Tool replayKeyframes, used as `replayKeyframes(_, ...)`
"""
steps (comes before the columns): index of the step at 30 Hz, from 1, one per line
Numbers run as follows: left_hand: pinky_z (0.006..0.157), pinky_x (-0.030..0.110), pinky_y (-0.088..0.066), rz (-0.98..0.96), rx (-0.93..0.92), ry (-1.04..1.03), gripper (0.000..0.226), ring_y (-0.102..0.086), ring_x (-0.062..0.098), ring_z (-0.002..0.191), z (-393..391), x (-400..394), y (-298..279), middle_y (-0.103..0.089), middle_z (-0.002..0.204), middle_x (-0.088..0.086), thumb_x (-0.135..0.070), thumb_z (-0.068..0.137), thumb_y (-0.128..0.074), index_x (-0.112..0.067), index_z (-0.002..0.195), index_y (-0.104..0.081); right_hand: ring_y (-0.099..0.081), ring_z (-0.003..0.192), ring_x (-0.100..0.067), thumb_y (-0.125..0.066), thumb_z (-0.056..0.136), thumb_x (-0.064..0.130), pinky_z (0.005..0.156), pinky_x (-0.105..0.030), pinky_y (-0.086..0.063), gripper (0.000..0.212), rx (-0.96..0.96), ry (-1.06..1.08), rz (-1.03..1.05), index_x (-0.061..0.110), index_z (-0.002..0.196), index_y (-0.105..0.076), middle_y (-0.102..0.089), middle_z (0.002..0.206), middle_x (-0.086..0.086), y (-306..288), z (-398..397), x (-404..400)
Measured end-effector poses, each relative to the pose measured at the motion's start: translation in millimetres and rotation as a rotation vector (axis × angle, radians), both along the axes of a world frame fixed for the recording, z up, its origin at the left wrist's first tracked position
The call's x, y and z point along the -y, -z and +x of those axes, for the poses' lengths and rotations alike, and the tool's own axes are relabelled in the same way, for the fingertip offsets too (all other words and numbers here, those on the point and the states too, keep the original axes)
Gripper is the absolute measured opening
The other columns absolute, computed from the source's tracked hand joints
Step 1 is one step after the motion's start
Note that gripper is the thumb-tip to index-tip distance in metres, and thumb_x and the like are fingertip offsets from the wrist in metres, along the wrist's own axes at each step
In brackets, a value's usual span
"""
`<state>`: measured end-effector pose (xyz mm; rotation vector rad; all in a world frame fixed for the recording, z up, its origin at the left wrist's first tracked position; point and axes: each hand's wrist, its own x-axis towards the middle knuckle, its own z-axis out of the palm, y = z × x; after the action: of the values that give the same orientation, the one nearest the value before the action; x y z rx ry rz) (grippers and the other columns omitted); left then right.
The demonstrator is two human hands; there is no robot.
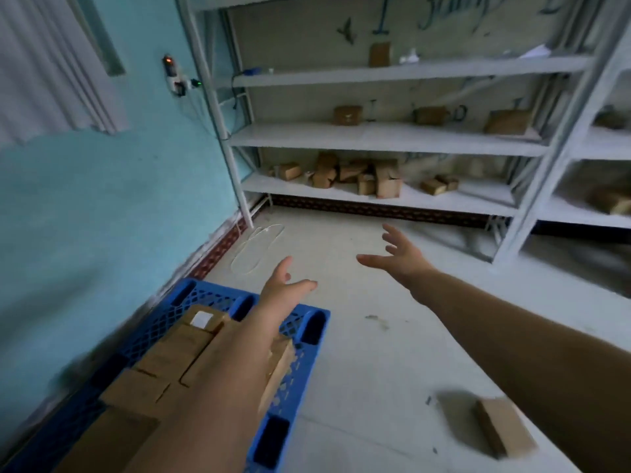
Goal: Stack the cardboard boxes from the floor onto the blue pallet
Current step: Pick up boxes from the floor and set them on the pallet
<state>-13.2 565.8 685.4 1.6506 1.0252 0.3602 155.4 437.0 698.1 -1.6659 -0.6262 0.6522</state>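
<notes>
The blue pallet (205, 295) lies on the floor at lower left, against the turquoise wall. Several cardboard boxes (164, 360) sit packed on it, one with a white label. One more cardboard box (503, 426) lies on the floor at lower right, under my right forearm. My left hand (285, 288) reaches forward over the pallet's far corner, fingers straight and holding nothing. My right hand (397, 254) is stretched out above the bare floor with fingers spread, also holding nothing.
White metal shelving (386, 138) stands along the far wall, with several small cardboard boxes (355, 175) on its shelves. A white cord loop (256, 249) lies on the floor near the shelf leg. A curtain (51, 63) hangs at upper left.
</notes>
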Motion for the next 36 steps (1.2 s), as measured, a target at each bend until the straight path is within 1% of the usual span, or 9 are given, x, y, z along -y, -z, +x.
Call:
replayKeyframes(2, 0.089, 0.033, -0.040, -0.006, -0.003, 0.061, 0.073, -0.045, 0.022, 0.120, 42, 34, 5, -0.038, 0.143, 0.006, -0.026, 0.082, -0.065, -0.031, 0.144, -0.026, -0.032, 0.136, -0.020, -0.080, 0.070, 0.025, 0.101, -0.033, -0.033, 0.092, -0.011, 0.084, -0.026, 0.026, 0.145, -0.027, -0.033, 0.149, -0.002, 5, 30, 52)
replayKeyframes(5, 0.078, 0.032, -0.043, -0.040, 0.020, 0.142, 0.070, -0.047, 0.019, 0.102, 104, 88, 13, -0.044, 0.137, 0.006, -0.026, 0.082, -0.064, -0.031, 0.143, -0.029, -0.035, 0.134, -0.019, -0.081, 0.068, 0.025, 0.104, -0.034, -0.034, 0.092, -0.027, 0.233, -0.063, 0.027, 0.144, -0.028, -0.036, 0.147, -0.001, 14, 67, 125)
replayKeyframes(10, 0.069, 0.028, -0.042, -0.083, 0.019, 0.348, 0.069, -0.048, 0.017, 0.098, 194, 183, 30, -0.046, 0.135, 0.005, -0.026, 0.081, -0.064, -0.032, 0.142, -0.030, -0.037, 0.132, -0.020, -0.081, 0.068, 0.025, 0.096, -0.029, -0.036, 0.091, -0.082, 0.417, -0.094, 0.026, 0.143, -0.030, -0.038, 0.146, -0.002, 36, 113, 234)
replayKeyframes(15, 0.090, 0.030, -0.040, -0.121, -0.051, 0.525, 0.071, -0.047, 0.020, 0.119, 261, 250, 60, -0.043, 0.138, 0.007, -0.023, 0.081, -0.066, -0.028, 0.143, -0.030, -0.036, 0.133, -0.022, -0.082, 0.067, 0.026, 0.104, -0.037, -0.036, 0.093, -0.173, 0.564, -0.153, 0.026, 0.144, -0.029, -0.037, 0.146, -0.002, 62, 151, 311)
replayKeyframes(22, 0.094, 0.038, -0.040, -0.165, -0.208, 0.746, 0.072, -0.047, 0.022, 0.121, 371, 267, 124, -0.044, 0.138, 0.007, -0.026, 0.081, -0.064, -0.031, 0.142, -0.028, -0.037, 0.132, -0.024, -0.081, 0.068, 0.026, 0.099, -0.034, -0.037, 0.091, -0.268, 0.720, -0.202, 0.027, 0.143, -0.029, -0.036, 0.147, -0.003, 128, 230, 332)
replayKeyframes(26, 0.088, 0.035, -0.041, -0.181, -0.287, 0.836, 0.071, -0.052, 0.015, 0.105, 441, 268, 184, -0.044, 0.135, 0.006, -0.028, 0.080, -0.064, -0.031, 0.141, -0.029, -0.037, 0.132, -0.023, -0.080, 0.069, 0.027, 0.095, -0.030, -0.036, 0.091, -0.324, 0.765, -0.245, 0.026, 0.143, -0.028, -0.036, 0.147, -0.003, 198, 281, 319)
replayKeyframes(29, 0.095, 0.038, -0.041, -0.175, -0.341, 0.884, 0.070, -0.046, 0.022, 0.121, 488, 273, 253, -0.042, 0.139, 0.006, -0.028, 0.081, -0.064, -0.032, 0.141, -0.029, -0.037, 0.132, -0.023, -0.080, 0.069, 0.027, 0.095, -0.030, -0.036, 0.090, -0.362, 0.787, -0.264, 0.024, 0.143, -0.029, -0.037, 0.146, -0.004, 270, 319, 308)
replayKeyframes(32, 0.097, 0.041, -0.041, -0.189, -0.419, 0.894, 0.069, -0.041, 0.025, 0.128, 516, 282, 340, -0.038, 0.144, 0.002, -0.027, 0.082, -0.063, -0.031, 0.141, -0.028, -0.040, 0.130, -0.023, -0.080, 0.069, 0.026, 0.094, -0.027, -0.036, 0.089, -0.421, 0.806, -0.320, 0.021, 0.143, -0.031, -0.039, 0.145, -0.005, 360, 344, 302)
replayKeyframes(36, 0.095, 0.038, -0.044, -0.216, -0.521, 0.856, 0.068, -0.043, 0.023, 0.118, 526, 292, 478, -0.039, 0.142, 0.001, -0.029, 0.080, -0.061, -0.031, 0.141, -0.030, -0.041, 0.129, -0.021, -0.079, 0.071, 0.027, 0.092, -0.025, -0.034, 0.085, -0.504, 0.774, -0.441, 0.020, 0.142, -0.033, -0.039, 0.145, -0.005, 502, 360, 304)
